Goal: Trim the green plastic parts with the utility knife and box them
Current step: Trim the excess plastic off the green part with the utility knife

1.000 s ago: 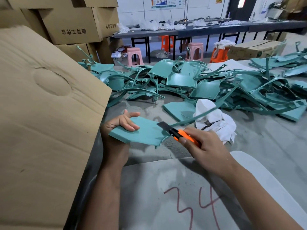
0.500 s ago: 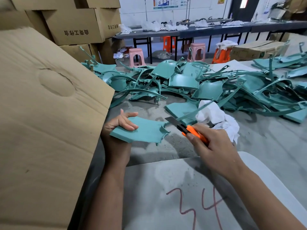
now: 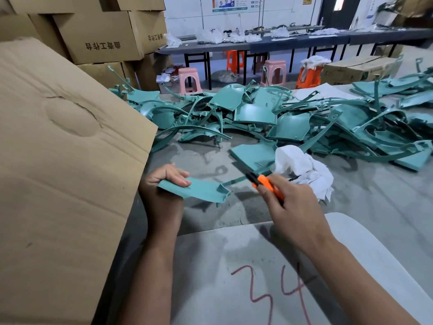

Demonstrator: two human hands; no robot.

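Green plastic part [image 3: 201, 190] in left hand [image 3: 164, 186] — right hand [image 3: 290, 207] grips knife [image 3: 266, 182]

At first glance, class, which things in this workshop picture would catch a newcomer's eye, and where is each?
The big tangle of green plastic parts sprawls across the grey table's far side. Nearer, in the middle, the left hand holds one green piece while the right hand grips an orange utility knife just right of it. A large cardboard flap fills the left.
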